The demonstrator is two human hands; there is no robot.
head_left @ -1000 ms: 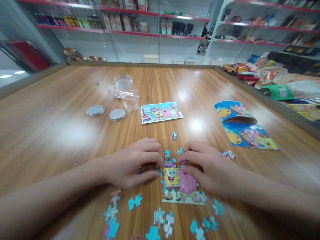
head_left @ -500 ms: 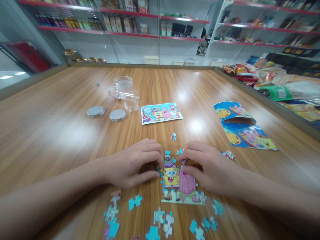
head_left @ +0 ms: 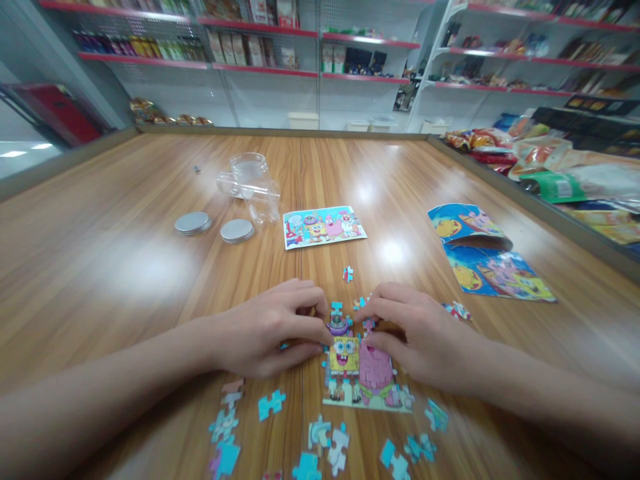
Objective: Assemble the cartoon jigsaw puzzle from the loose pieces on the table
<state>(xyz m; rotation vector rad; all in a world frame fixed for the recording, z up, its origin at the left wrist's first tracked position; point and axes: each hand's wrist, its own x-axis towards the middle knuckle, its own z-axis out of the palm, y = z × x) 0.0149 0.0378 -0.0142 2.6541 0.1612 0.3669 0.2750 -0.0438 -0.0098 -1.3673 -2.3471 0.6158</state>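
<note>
A partly joined cartoon jigsaw (head_left: pixel 357 377) lies on the wooden table (head_left: pixel 125 267) in front of me. My left hand (head_left: pixel 270 330) rests at its upper left edge, fingers curled and pinched against the pieces by the purple part (head_left: pixel 338 325). My right hand (head_left: pixel 415 333) rests at its upper right edge, fingers bent and pressing on a piece near the pink figure. What either pinch holds is too small to tell. Loose pieces (head_left: pixel 273 403) lie scattered below the jigsaw, and one single piece (head_left: pixel 348 273) lies beyond my hands.
A printed reference picture (head_left: pixel 324 225) lies further back. Clear plastic jars (head_left: pixel 250 183) lie beside two round metal lids (head_left: pixel 193 223). Two blue cartoon packets (head_left: pixel 487 257) sit at the right. Snack bags (head_left: pixel 560 167) line the right ledge; store shelves (head_left: pixel 320 40) stand behind.
My left hand's fingers have closed in a little toward the purple part of the jigsaw. My right hand has barely shifted.
</note>
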